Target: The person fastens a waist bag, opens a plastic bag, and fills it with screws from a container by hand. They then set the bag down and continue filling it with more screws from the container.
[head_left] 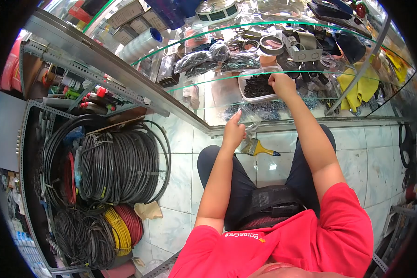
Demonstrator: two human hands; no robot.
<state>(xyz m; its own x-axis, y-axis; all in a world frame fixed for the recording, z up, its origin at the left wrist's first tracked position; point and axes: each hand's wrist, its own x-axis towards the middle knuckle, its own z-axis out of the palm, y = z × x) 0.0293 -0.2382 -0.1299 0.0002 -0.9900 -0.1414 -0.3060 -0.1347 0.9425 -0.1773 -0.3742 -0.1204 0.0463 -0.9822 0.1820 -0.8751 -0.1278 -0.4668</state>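
Note:
My left hand (pixel 235 131) is closed on a clear plastic bag (pixel 249 115) in front of the display case, its index finger pointing forward. My right hand (pixel 281 85) reaches over the right side of a white plastic tub (pixel 245 95) on the low shelf. Its fingers are pinched together, and what is between them is too small to make out. Small, thin black pieces (pixel 257 86) that look like screws fill the tub. A paintbrush (pixel 260 147) with a yellow handle lies just below the bag.
Glass shelves (pixel 208 79) with green edges rise around my hands. Coils of black cable (pixel 120 167) stand on a rack at left. A yellow cloth (pixel 359 88) lies on the shelf at right. An electrical box (pixel 303 48) sits above the tub.

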